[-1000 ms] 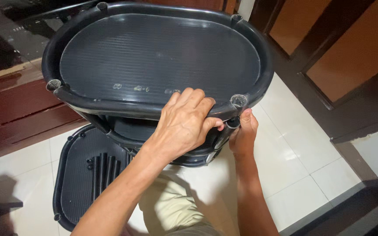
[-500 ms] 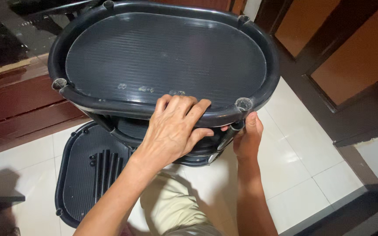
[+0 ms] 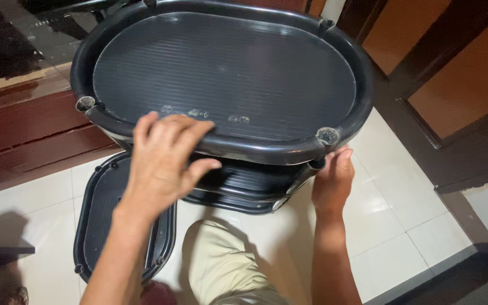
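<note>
A black oval plastic rack stands before me on the floor. Its top tray (image 3: 227, 73) has a ribbed floor, a raised rim and round sockets at the corners. My left hand (image 3: 165, 161) lies over the front rim left of the middle, fingers on top and thumb underneath. At the front right corner, my right hand (image 3: 331, 183) is wrapped around the upright post (image 3: 310, 169) just under the socket (image 3: 327, 135). A lower tray (image 3: 244, 189) shows beneath the top one.
A loose black oval tray (image 3: 100, 220) lies on the white tiled floor (image 3: 402, 220) at the left. My knee in beige trousers (image 3: 221, 265) is below the rack. Dark red wooden furniture (image 3: 24, 135) stands at the left, a dark door frame (image 3: 419, 73) at the right.
My left hand has slid left along the front rim, away from the right corner. My right hand has stayed at the post. The view has come closer to the rack.
</note>
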